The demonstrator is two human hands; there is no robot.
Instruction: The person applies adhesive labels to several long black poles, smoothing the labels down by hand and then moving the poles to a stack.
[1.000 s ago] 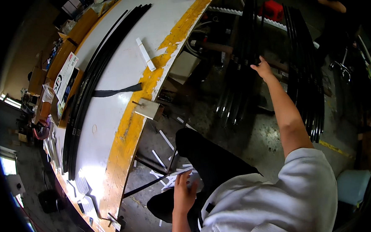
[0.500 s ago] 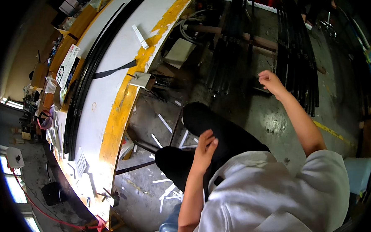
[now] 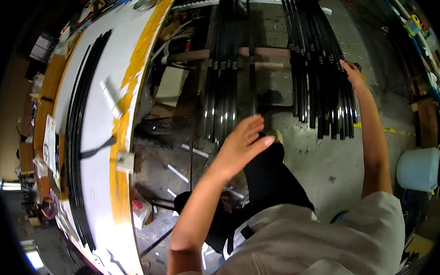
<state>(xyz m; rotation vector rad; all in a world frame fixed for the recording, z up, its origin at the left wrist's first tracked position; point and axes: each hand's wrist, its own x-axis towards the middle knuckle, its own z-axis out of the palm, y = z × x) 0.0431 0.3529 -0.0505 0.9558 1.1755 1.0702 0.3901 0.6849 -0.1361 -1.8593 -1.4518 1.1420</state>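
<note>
Right hand (image 3: pixel 352 73) touches the black rod bundle (image 3: pixel 321 67) (grip unclear); left hand (image 3: pixel 242 144) hovers open, nothing lifted yet.

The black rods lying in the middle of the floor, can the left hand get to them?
Probably yes. The left hand hangs open just short of the near ends of the middle black rods, with nothing between them. The right hand touches the other bundle.

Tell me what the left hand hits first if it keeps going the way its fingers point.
Probably the near ends of the left bundle of black strips, which lie just beyond the left hand. Depth is unclear, so the hand may be well above them.
</note>
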